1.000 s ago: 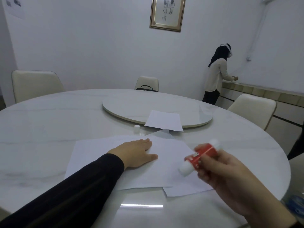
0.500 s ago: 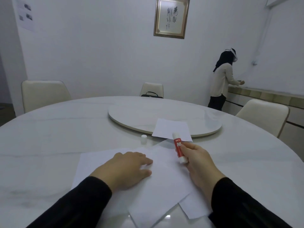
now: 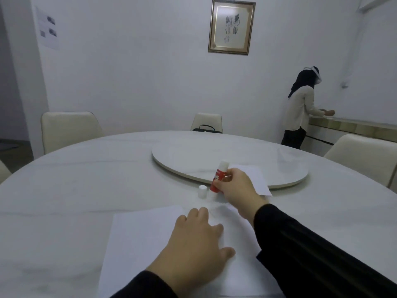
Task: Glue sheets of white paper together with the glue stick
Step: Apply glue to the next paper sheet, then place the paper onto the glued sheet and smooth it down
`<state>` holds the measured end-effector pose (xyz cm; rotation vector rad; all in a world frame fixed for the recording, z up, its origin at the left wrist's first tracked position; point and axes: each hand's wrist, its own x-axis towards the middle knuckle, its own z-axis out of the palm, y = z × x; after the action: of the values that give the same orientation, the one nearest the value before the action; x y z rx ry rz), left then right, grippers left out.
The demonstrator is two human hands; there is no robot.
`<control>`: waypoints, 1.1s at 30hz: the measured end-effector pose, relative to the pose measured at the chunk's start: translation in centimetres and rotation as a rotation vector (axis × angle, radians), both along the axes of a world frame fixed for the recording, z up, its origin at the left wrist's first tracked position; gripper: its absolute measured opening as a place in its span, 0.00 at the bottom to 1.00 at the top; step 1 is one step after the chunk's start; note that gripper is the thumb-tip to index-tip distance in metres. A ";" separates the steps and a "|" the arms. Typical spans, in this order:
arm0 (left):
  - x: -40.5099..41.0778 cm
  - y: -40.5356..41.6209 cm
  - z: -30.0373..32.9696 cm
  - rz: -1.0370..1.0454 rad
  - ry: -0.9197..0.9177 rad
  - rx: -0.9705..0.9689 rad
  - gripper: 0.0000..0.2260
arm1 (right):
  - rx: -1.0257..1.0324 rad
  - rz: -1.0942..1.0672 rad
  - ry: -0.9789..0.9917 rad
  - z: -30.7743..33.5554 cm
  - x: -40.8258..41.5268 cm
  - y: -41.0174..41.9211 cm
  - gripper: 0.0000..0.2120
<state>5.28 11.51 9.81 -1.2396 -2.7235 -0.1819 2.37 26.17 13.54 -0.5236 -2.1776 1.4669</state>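
White paper sheets (image 3: 141, 237) lie overlapped on the round table in front of me. My left hand (image 3: 193, 244) rests flat on them with its fingers spread. My right hand (image 3: 236, 190) grips a red and white glue stick (image 3: 219, 177), held nearly upright with its lower end at the table just beyond the sheets' far edge. The stick's small white cap (image 3: 202, 191) stands on the table just left of it. Another white sheet (image 3: 257, 179) lies partly on the turntable, behind my right hand.
A round white turntable (image 3: 214, 160) sits at the centre of the marble table (image 3: 75, 190). Cream chairs (image 3: 68, 130) stand around it, one with a black bag (image 3: 206, 128). A person (image 3: 300, 110) stands at a counter at the far right.
My right hand carried the glue stick forward and left, from over the sheets to beside the cap. My left hand stayed flat on the paper. The view tilted up.
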 end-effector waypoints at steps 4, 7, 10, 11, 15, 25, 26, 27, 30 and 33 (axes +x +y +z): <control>-0.7 -0.3 0.0 -0.021 -0.056 -0.015 0.22 | 0.157 -0.048 -0.015 -2.5 -2.4 -0.1 0.08; -1.1 -0.4 0.0 -0.031 -0.071 -0.017 0.21 | 0.155 -0.034 0.007 -3.2 -2.7 0.1 0.12; -1.4 -0.4 -0.2 -0.033 -0.067 0.011 0.21 | 0.167 -0.026 0.027 -2.8 -1.7 0.4 0.18; -1.6 -0.4 -0.3 -0.029 -0.062 0.017 0.21 | 0.195 -0.061 0.052 -2.3 -0.9 0.9 0.19; -2.2 -0.3 -0.8 -0.052 -0.029 0.029 0.22 | 0.407 -0.309 -0.064 0.3 4.3 4.7 0.10; -2.4 -0.4 -1.1 -0.035 -0.035 -0.006 0.22 | 0.677 -0.270 -0.941 -0.3 11.9 6.7 0.33; -2.5 -0.4 -1.1 -0.035 -0.039 -0.007 0.21 | 0.669 -0.284 -0.953 -0.2 12.1 6.8 0.34; -2.6 -0.5 -1.1 -0.038 -0.045 -0.006 0.21 | 0.653 -0.292 -0.955 0.0 12.4 6.7 0.34; -2.9 -0.7 -1.1 -0.052 -0.068 0.000 0.21 | 0.646 -0.309 -0.967 0.3 13.1 6.7 0.31; -3.4 -1.1 -1.3 -0.053 -0.084 0.007 0.21 | 0.590 -0.321 -0.991 0.3 13.4 7.2 0.31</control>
<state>1.91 10.41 8.54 -1.3332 -2.7590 -0.2548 15.73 33.35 13.89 -1.4937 -2.8497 0.3142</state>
